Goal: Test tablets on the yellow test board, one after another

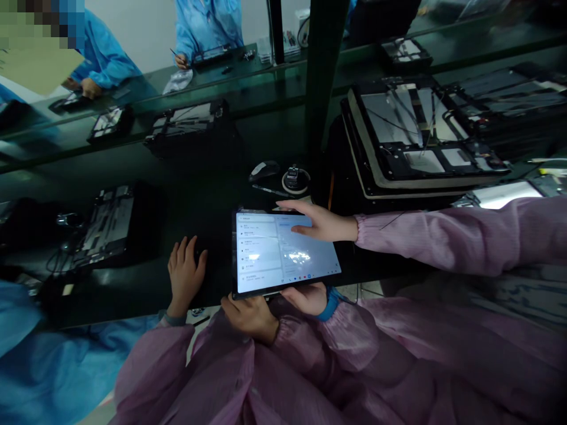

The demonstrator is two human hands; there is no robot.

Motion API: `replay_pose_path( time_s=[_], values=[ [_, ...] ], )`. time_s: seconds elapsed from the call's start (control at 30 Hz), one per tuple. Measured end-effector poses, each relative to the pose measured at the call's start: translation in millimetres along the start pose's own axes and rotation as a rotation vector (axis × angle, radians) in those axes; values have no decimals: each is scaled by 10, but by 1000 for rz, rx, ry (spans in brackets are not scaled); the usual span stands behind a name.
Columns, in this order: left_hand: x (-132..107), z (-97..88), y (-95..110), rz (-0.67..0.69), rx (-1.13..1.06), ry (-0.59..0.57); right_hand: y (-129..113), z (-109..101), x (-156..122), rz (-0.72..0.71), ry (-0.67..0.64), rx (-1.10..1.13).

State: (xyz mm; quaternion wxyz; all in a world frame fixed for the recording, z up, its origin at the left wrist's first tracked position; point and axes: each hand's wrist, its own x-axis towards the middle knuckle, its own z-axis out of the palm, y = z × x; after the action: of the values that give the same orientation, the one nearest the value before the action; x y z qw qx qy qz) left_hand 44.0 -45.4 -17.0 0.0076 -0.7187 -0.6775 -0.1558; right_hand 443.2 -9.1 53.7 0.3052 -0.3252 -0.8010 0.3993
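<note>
A lit tablet (261, 254) is tilted at the bench's near edge, its screen showing a list beside a pale panel. My right hand (251, 317) grips its lower left corner, with part of the fingers hidden beneath it. To the left, my left hand (185, 274) lies on the dark bench, fingers spread, holding nothing. A co-worker in a pink sleeve reaches from the right with one hand (325, 221) over the screen. Another hand (310, 298) with a blue wristband supports the tablet's lower edge; it seems to belong to the same co-worker.
Behind the tablet are a mouse (264, 170), a pen (270, 190) and a coiled white cable (296, 184). Opened device housings (398, 127) are stacked at the right. More housings (106, 221) stand left. People in blue gowns (208, 26) work across the bench.
</note>
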Motion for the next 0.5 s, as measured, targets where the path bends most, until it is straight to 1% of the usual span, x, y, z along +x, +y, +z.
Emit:
replay_pose_path(
  time_s=[0.23, 0.4, 0.5],
  values=[
    [-2, 3, -7, 2, 5, 4, -22, -4, -14, 16, -52, -49],
    [-2, -3, 0, 2, 1, 2, -15, -22, 0, 51, 40, 63],
    [-2, -6, 4, -3, -4, 0, -62, 0, 14, 79, 104, 143]
  ],
)
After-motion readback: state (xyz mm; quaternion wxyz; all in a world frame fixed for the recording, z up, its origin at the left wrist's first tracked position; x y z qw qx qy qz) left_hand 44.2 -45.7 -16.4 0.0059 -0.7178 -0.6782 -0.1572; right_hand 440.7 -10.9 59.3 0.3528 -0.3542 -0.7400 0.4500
